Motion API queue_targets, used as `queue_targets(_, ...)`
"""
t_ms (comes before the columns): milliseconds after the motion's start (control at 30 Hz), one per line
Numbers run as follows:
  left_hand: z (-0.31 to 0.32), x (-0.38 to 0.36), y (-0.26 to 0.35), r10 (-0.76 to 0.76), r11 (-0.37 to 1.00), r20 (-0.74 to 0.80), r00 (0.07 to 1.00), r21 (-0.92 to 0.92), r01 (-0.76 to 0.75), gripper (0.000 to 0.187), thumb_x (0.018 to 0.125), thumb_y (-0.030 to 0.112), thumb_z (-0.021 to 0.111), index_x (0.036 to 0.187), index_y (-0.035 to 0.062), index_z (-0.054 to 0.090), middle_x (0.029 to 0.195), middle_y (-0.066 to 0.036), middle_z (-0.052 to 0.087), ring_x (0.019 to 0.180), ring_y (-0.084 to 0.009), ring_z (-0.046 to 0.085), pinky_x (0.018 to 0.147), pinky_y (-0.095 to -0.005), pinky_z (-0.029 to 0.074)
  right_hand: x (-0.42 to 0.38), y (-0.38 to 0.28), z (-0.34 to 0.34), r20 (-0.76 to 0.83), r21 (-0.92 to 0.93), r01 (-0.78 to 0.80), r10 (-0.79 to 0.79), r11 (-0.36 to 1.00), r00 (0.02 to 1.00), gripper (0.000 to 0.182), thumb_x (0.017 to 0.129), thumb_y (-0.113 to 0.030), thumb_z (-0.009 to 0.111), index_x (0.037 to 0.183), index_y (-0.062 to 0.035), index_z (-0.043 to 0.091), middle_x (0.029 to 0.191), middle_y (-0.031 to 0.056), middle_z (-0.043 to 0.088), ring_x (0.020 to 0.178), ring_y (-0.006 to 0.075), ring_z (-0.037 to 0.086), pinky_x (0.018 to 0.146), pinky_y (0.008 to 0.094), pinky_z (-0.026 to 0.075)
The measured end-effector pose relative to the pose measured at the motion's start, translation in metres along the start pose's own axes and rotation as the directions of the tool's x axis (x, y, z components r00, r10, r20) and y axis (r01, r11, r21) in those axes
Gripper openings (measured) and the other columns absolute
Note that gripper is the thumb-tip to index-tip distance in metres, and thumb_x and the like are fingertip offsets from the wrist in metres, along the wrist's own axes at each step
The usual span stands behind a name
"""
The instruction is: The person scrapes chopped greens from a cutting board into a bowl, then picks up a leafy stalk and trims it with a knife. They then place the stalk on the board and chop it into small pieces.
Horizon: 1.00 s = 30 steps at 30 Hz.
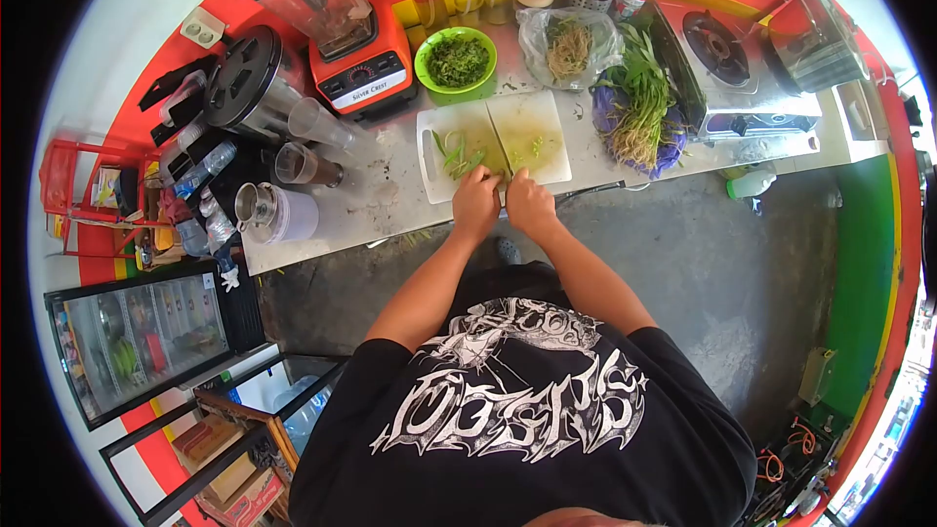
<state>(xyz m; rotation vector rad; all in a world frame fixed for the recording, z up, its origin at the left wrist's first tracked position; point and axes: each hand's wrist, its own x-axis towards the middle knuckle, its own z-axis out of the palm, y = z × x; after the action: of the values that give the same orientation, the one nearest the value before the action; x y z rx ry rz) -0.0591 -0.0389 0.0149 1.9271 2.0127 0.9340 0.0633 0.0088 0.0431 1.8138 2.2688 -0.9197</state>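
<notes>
My left hand (pixel 475 203) and my right hand (pixel 530 203) are pressed close together at the near edge of the white cutting board (pixel 527 161). Both have their fingers curled around a thin green stem (pixel 506 179) between them, which they mostly hide. Curled green strips (pixel 459 156) lie on the left half of the board. The right half is stained yellow-green, with a few small bits on it. A bunch of leafy greens with pale roots (pixel 639 102) lies to the right of the board, over a purple bag.
A green bowl of chopped greens (pixel 456 60), an orange-based blender (pixel 342 34), a bag of sprouts (pixel 568 44), bottles and jars line the back. Cups and a metal jug (pixel 256 207) stand left. A gas stove (pixel 727 59) sits right. A glass-door fridge (pixel 146 337) stands below left.
</notes>
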Motion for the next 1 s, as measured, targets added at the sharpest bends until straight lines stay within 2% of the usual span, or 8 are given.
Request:
queue_targets(167, -0.005, 0.001, -0.001, -0.064, 0.998, 0.121, 0.991, 0.009, 0.064, 0.033, 0.081, 0.001, 0.061, 0.110, 0.0080, 0.076, 0.106, -0.008, 0.062, 0.105, -0.0300, 0.059, 0.088, -0.0423, 0.052, 0.001, -0.004, 0.002, -0.017, 0.003, 0.029, -0.028, 1.000, 0.999, 0.028, 0.096, -0.017, 0.054, 0.111, 0.0054, 0.047, 0.104, 0.0326, 0.069, 0.100, 0.0471, 0.069, 0.089, 0.0518, 0.055)
queue_targets(267, -0.005, -0.002, -0.006, -0.042, 0.998, 0.133, 0.990, -0.031, 0.046, 0.038, 0.079, 0.000, 0.060, 0.114, 0.0068, 0.075, 0.107, -0.011, 0.062, 0.108, -0.0329, 0.057, 0.091, -0.0426, 0.050, -0.009, -0.003, 0.003, -0.011, -0.058, 0.008, -0.008, 0.998, 1.000, 0.026, 0.093, -0.012, 0.056, 0.112, 0.0038, 0.049, 0.103, 0.0284, 0.071, 0.099, 0.0425, 0.072, 0.085, 0.0473, 0.058)
queue_targets(467, -0.014, 0.002, -0.006, -0.057, 0.997, 0.238, 0.970, -0.031, 0.066, 0.043, 0.079, -0.004, 0.058, 0.117, 0.0076, 0.074, 0.110, -0.009, 0.062, 0.109, -0.0319, 0.057, 0.092, -0.0429, 0.052, 0.005, -0.002, 0.001, -0.020, -0.094, 0.061, -0.063, 0.994, 0.998, 0.026, 0.095, -0.016, 0.054, 0.112, 0.0041, 0.048, 0.103, 0.0286, 0.071, 0.100, 0.0435, 0.071, 0.086, 0.0481, 0.057)
queue_targets(567, -0.012, 0.003, -0.018, 0.003, 0.998, 0.253, 0.967, -0.064, 0.014, 0.043, 0.081, -0.005, 0.059, 0.119, 0.0078, 0.073, 0.110, -0.009, 0.062, 0.109, -0.0318, 0.058, 0.093, -0.0426, 0.051, 0.000, -0.002, 0.005, -0.018, 0.021, 0.036, -0.035, 0.999, 0.999, 0.027, 0.098, -0.020, 0.052, 0.109, 0.0041, 0.048, 0.100, 0.0329, 0.069, 0.099, 0.0489, 0.068, 0.088, 0.0524, 0.055)
queue_targets(667, -0.014, 0.002, -0.017, 0.016, 0.997, 0.230, 0.973, -0.082, 0.003, 0.042, 0.082, -0.006, 0.061, 0.120, 0.0081, 0.073, 0.109, -0.009, 0.063, 0.109, -0.0316, 0.059, 0.093, -0.0421, 0.051, -0.002, -0.002, 0.002, -0.015, 0.037, -0.004, 0.005, 0.999, 1.000, 0.027, 0.098, -0.020, 0.052, 0.109, 0.0041, 0.048, 0.101, 0.0327, 0.069, 0.100, 0.0482, 0.069, 0.089, 0.0523, 0.055)
queue_targets(767, -0.013, 0.001, -0.014, -0.048, 0.993, 0.236, 0.971, -0.095, 0.072, 0.040, 0.083, -0.003, 0.065, 0.119, 0.0090, 0.073, 0.109, -0.009, 0.063, 0.109, -0.0315, 0.059, 0.093, -0.0421, 0.051, 0.010, 0.002, 0.001, -0.013, -0.074, 0.089, -0.091, 0.993, 0.996, 0.028, 0.099, -0.021, 0.051, 0.110, 0.0039, 0.048, 0.102, 0.0323, 0.069, 0.101, 0.0478, 0.069, 0.089, 0.0523, 0.055)
queue_targets(833, -0.010, -0.001, -0.015, -0.048, 0.990, 0.211, 0.976, -0.119, 0.074, 0.040, 0.082, -0.003, 0.065, 0.119, 0.0085, 0.073, 0.108, -0.009, 0.064, 0.109, -0.0317, 0.059, 0.093, -0.0421, 0.051, 0.011, -0.001, 0.000, -0.026, -0.123, 0.107, -0.111, 0.987, 0.993, 0.023, 0.096, -0.015, 0.052, 0.111, 0.0034, 0.049, 0.101, 0.0278, 0.072, 0.097, 0.0429, 0.072, 0.085, 0.0480, 0.058)
queue_targets(1000, -0.007, -0.004, -0.018, -0.030, 0.987, 0.124, 0.992, -0.156, 0.050, 0.042, 0.080, -0.004, 0.064, 0.119, 0.0071, 0.073, 0.108, -0.011, 0.065, 0.109, -0.0326, 0.059, 0.093, -0.0415, 0.051, 0.007, 0.000, 0.007, -0.049, -0.055, 0.081, -0.084, 0.995, 0.995, 0.024, 0.092, -0.011, 0.056, 0.110, 0.0040, 0.049, 0.100, 0.0284, 0.071, 0.096, 0.0423, 0.072, 0.083, 0.0467, 0.059)
